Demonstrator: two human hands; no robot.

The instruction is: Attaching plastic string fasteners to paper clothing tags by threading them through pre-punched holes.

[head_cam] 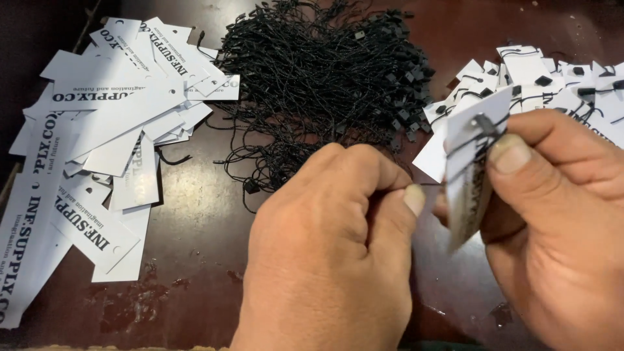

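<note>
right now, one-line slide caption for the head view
Left hand pinches a black string against a white paper tag held by the right hand.

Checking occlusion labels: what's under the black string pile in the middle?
The black string pile lies on the dark reddish table, bare around it. Its left edge touches the white tags. Whether tags lie beneath the tangle is hidden; the left hand covers its lower edge.

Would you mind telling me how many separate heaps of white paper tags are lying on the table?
2: a heap of plain tags at the left, and a heap of strung tags at the upper right, partly hidden behind the right hand.
</note>
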